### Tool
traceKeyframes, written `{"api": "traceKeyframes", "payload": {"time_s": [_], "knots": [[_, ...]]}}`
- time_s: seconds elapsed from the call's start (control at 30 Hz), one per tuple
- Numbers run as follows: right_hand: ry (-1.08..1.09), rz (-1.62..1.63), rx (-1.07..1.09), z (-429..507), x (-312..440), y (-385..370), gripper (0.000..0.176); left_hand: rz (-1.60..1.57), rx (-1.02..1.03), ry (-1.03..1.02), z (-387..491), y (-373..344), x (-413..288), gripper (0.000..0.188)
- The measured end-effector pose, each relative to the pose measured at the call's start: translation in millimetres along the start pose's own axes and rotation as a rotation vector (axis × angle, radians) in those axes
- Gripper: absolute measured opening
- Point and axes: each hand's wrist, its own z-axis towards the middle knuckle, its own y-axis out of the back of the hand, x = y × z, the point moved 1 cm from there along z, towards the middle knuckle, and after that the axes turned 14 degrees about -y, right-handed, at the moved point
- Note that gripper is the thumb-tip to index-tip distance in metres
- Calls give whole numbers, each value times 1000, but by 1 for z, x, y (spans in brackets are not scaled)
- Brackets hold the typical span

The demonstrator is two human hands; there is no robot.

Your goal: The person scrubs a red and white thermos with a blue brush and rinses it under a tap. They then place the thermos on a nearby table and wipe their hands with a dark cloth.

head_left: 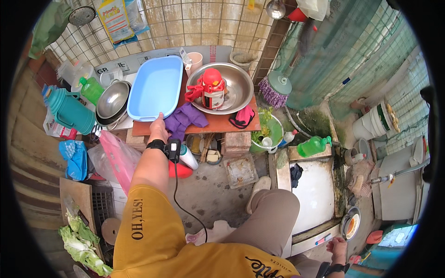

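Note:
My left hand (pixel 159 129) is at the near edge of a light-blue plastic basin (pixel 155 87), with the thumb on its rim and the other fingers hidden from view. The basin stands tilted on a reddish board (pixel 215 127). Beside the hand a purple cloth (pixel 184 120) lies bunched on the board. To the right, a stainless steel basin (pixel 241 83) holds a red-capped bottle (pixel 212 90); a pink and black cloth item (pixel 242 117) lies near its rim. My right hand (pixel 337 246) hangs at the lower right with fingers curled and nothing visible in it, near a metal bowl (pixel 351 222) on the floor.
Bricks (pixel 237 143) support the board. Left of it are metal bowls (pixel 113 99), a teal thermos flask (pixel 71 111) and a pink plastic bag (pixel 120 156). A clear plastic tray (pixel 241 171) lies on the floor. At right are a low-walled white basin (pixel 313 198) and a green bottle (pixel 311 146).

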Motion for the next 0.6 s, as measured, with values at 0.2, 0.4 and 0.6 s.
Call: {"api": "traceKeyframes", "payload": {"time_s": [0.2, 0.4, 0.6], "knots": [[177, -87, 39, -3, -9, -1, 15, 148, 77, -56, -31, 26, -6, 57], [128, 80, 59, -4, -25, 8, 18, 200, 248, -257, -120, -18, 11, 34], [-78, 434, 34, 3, -43, 16, 17, 35, 1017, -164, -324, -110, 33, 35]]}}
